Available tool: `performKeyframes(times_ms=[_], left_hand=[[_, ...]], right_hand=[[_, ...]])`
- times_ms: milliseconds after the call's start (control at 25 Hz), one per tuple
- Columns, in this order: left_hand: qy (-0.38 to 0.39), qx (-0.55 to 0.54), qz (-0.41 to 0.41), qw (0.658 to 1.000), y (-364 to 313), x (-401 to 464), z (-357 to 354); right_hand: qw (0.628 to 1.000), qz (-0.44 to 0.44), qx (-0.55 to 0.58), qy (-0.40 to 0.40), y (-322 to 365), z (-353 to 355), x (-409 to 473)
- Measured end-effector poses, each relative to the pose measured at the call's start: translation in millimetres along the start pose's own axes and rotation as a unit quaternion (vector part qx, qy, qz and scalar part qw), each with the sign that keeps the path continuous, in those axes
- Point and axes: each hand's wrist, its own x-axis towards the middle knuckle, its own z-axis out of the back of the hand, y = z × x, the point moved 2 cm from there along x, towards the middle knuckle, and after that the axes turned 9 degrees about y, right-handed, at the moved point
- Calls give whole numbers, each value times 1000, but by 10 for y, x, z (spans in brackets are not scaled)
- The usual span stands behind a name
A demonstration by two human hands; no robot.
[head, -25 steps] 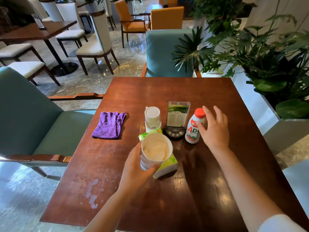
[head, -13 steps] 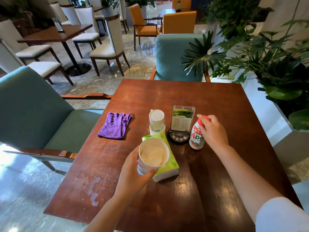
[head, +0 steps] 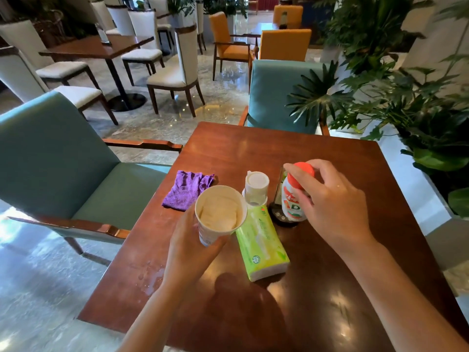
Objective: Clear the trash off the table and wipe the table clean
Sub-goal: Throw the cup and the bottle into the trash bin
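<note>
Where water beads (head: 149, 275) — glossy wooden table (head: 342, 158), café chairs (head: 175, 72).

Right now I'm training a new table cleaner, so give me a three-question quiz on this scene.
1. True or false: the left hand holds a paper cup with a crumpled tissue inside.
2. What does the right hand grip? A) purple cloth B) red-capped bottle C) tissue pack
3. Fill in: the water spill lies near the table's ___ edge, on the person's own side.

Key
1. True.
2. B, the red-capped bottle; the purple cloth and the tissue pack lie untouched on the table.
3. Left.
</note>
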Motion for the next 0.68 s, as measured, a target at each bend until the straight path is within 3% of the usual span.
performKeyframes(times_ms=[400,680], left_hand=[[-55,17,-4,998,896,-129,2119],[-63,64,81,993,1734,-411,3430]], right_hand=[[987,52,142,48,2289,-716,407],[957,42,278,70,3660,-1326,674]])
